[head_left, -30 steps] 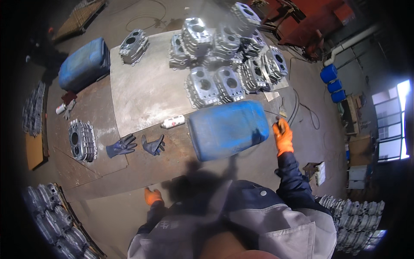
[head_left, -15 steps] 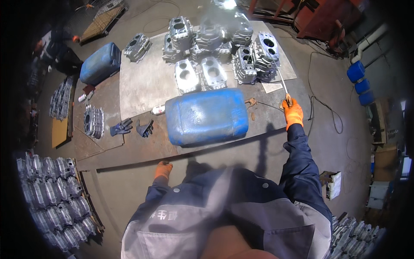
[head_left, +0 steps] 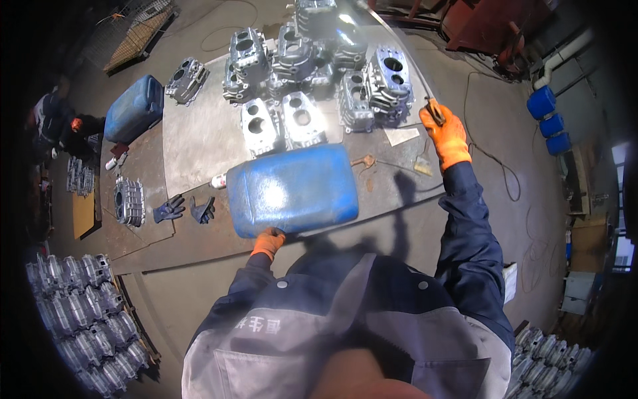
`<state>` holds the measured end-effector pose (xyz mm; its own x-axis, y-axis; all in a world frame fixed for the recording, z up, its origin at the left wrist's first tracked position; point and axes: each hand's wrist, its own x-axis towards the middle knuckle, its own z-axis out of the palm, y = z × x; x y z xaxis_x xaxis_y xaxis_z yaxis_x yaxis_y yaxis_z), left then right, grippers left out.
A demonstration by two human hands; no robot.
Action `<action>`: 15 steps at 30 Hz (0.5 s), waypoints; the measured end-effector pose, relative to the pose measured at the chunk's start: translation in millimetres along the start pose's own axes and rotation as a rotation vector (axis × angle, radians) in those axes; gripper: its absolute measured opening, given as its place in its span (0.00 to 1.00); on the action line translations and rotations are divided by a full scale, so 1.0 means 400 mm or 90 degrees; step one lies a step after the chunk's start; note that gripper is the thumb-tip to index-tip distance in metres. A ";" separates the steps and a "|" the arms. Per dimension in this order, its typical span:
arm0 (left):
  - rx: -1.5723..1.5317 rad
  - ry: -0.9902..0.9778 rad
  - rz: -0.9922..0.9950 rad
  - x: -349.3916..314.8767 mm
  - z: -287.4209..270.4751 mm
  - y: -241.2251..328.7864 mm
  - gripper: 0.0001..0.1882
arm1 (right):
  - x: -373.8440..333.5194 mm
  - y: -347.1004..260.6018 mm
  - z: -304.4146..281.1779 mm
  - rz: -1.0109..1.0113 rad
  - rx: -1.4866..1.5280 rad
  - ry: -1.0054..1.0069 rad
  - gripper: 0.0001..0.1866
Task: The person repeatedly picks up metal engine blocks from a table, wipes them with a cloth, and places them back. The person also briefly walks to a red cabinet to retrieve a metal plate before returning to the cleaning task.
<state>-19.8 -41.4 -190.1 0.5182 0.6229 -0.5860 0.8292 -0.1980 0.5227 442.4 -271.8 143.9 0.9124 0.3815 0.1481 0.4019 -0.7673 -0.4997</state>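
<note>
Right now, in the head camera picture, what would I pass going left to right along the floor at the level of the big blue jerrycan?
Ribbed metal casting → pair of dark gloves → small spray can → big blue jerrycan, with the left hand at its lower edge → flat scraper.

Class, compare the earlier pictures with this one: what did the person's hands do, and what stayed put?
The left hand came up from the floor to the near edge of the big blue canister. The right hand stayed raised, gripping a thin tool. The metal castings and dark gloves lay unmoved.
</note>
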 end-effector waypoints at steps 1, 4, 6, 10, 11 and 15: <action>0.015 0.011 0.019 0.000 0.015 0.031 0.18 | 0.052 0.007 0.006 0.071 0.111 -0.006 0.27; -0.056 0.017 0.040 -0.010 0.029 0.088 0.21 | 0.222 0.070 0.025 0.106 0.339 -0.032 0.25; -0.031 0.023 0.007 -0.031 0.042 0.093 0.23 | 0.336 0.125 0.054 0.101 0.435 -0.099 0.23; 0.007 0.051 -0.131 -0.133 0.113 0.034 0.28 | 0.554 0.185 0.188 0.039 0.593 -0.150 0.11; -0.050 0.044 -0.157 -0.185 0.142 0.007 0.27 | 0.614 0.191 0.226 0.019 0.513 -0.154 0.10; 0.099 -0.103 -0.288 -0.364 0.293 -0.048 0.23 | 0.770 0.234 0.367 0.084 0.613 -0.333 0.14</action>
<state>-86.6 -216.9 -187.4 0.1152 0.5494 -0.8276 0.9933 -0.0530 0.1031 749.8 -150.3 17.6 0.7075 0.6713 -0.2210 -0.1315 -0.1822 -0.9744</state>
